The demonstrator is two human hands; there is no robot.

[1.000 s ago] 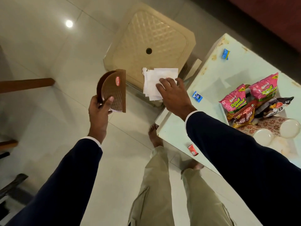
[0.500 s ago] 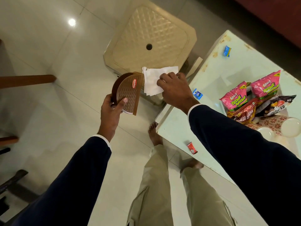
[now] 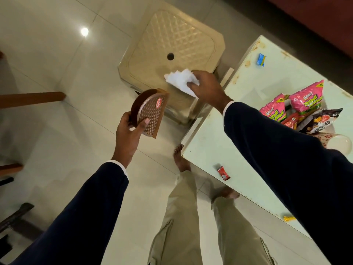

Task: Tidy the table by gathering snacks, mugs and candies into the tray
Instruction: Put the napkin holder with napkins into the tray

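Since the frame 1.0 s ago the left hand (image 3: pixel 127 131) has carried the brown napkin holder (image 3: pixel 150 113) rightward, closer to the right hand (image 3: pixel 207 87), and the flat stack of white napkins (image 3: pixel 180 80) has been gathered into a crumpled bunch. Left hand: clenched on the holder's lower end, thumb across its woven face, holder tilted with the red label toward 1 o'clock. Right hand: grasping the napkins, fingers curled over them, paper sticking out toward 9 o'clock; it is held over the near edge of the beige plastic stool (image 3: pixel 172 52) and is just apart from the holder, which lies at its 7 o'clock. Both arms wear dark sleeves with a white cuff edge. The pale green bench (image 3: pixel 214 142) fills the 3 o'clock side of the view. On it, at 3 o'clock near the frame edge, the snack packets lie bunched together: two pink packets (image 3: pixel 275 109) and a dark packet (image 3: pixel 321 121) overlapping them, a red packet partly buried between. Whether they sit inside the tray cannot be told; the right sleeve covers that area. A white mug (image 3: pixel 341 144) shows just below the packets, partly hidden. Loose candies on the bench, well apart: a blue one (image 3: pixel 261 59) at 1 o'clock, a red one (image 3: pixel 223 173) near the bench's near edge, a yellow one (image 3: pixel 288 218) at 5 o'clock. Bare feet and khaki trousers show on the tiled floor below.
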